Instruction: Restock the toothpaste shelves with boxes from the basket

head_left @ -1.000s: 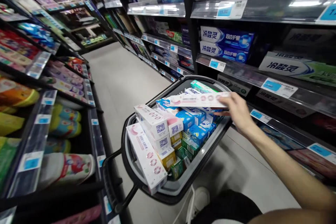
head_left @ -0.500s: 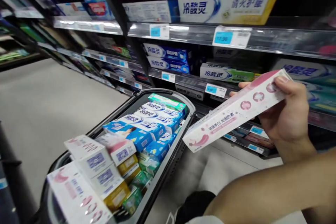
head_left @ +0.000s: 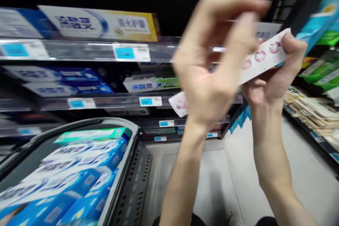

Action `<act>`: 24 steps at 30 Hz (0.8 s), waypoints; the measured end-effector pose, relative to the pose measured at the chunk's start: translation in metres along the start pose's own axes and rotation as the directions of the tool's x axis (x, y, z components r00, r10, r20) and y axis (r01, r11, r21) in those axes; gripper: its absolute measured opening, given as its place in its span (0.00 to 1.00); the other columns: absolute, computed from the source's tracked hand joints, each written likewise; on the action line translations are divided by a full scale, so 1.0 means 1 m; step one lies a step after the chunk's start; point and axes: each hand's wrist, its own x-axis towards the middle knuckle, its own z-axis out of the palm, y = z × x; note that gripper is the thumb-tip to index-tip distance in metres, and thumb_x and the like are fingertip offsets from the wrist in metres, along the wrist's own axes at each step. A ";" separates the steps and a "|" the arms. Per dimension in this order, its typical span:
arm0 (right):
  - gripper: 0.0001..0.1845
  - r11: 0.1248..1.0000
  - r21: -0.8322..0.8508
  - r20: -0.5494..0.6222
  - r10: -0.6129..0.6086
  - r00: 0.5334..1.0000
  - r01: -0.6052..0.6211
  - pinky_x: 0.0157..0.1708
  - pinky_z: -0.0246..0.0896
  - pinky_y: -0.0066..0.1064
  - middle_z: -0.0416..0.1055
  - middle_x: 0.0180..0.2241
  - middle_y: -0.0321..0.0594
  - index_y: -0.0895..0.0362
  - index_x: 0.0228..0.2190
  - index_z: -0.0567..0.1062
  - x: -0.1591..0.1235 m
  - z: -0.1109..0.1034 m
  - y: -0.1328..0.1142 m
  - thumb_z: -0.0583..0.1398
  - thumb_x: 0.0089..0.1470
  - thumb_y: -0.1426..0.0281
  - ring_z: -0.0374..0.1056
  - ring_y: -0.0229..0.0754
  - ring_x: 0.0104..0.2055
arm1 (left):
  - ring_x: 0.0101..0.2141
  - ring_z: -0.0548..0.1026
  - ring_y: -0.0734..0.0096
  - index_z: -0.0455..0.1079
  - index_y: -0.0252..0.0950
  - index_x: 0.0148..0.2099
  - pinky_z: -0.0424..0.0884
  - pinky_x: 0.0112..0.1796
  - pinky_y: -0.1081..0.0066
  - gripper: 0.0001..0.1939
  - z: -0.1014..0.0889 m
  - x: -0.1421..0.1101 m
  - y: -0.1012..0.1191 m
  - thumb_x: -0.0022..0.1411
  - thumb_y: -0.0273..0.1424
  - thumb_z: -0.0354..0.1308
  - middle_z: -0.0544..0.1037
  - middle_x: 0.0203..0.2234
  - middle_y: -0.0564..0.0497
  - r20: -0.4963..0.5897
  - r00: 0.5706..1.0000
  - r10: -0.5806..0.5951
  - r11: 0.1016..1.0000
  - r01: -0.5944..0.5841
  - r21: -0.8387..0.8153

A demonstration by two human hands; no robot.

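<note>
My right hand [head_left: 278, 67] grips a white toothpaste box [head_left: 261, 56] with pink round pictures, its thumb on the upper right end. The box slants down to the left, and its middle is hidden behind my left hand [head_left: 212, 56]. That hand is raised nearer the camera, blurred by motion. Its fingers are curled and apart, with nothing visible between them; whether it touches the box I cannot tell. At lower left stands a grey-rimmed basket [head_left: 134, 125] holding blue-and-white toothpaste boxes [head_left: 60, 169] and a green box [head_left: 92, 135].
Shelves [head_left: 87, 52] with price tags [head_left: 131, 53] run across in front. A yellow-and-white toothpaste box [head_left: 100, 23] lies on the upper shelf, and a green-and-white one [head_left: 152, 84] below. Flat packs [head_left: 312, 113] fill a rack on the right. Pale floor tiles [head_left: 212, 169] show beneath my arms.
The view has swung right, so the basket appears farther left and partly out of view. My left hand has risen in front of the box, which my right hand still holds.
</note>
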 end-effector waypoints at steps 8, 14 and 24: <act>0.21 0.917 0.385 -0.293 0.018 0.956 0.101 0.18 0.70 0.34 0.77 0.40 0.40 0.48 0.35 0.74 0.002 -0.035 -0.006 0.63 0.50 0.45 0.75 0.46 0.40 | 0.61 0.70 0.51 0.69 0.42 0.47 0.76 0.55 0.52 0.10 -0.056 0.010 -0.036 0.73 0.43 0.56 0.76 0.51 0.48 -0.097 0.991 -0.096 0.987 0.081 -0.140; 0.26 0.941 0.332 -0.291 0.038 0.956 0.064 0.33 0.81 0.30 0.75 0.53 0.44 0.49 0.41 0.74 -0.008 -0.022 -0.009 0.55 0.60 0.41 0.75 0.45 0.52 | 0.65 0.67 0.44 0.67 0.51 0.58 0.80 0.50 0.56 0.34 -0.044 0.004 -0.053 0.56 0.60 0.69 0.72 0.61 0.46 0.253 0.959 -0.130 0.916 0.214 -0.338; 0.22 0.969 -0.067 -0.015 -0.238 0.971 0.237 0.24 0.73 0.37 0.77 0.35 0.42 0.50 0.37 0.76 -0.021 -0.016 -0.014 0.70 0.52 0.48 0.79 0.53 0.38 | 0.54 0.77 0.51 0.72 0.47 0.54 0.82 0.42 0.59 0.25 -0.056 0.014 -0.054 0.63 0.55 0.64 0.77 0.51 0.49 -0.151 0.965 -0.214 0.943 0.164 -0.289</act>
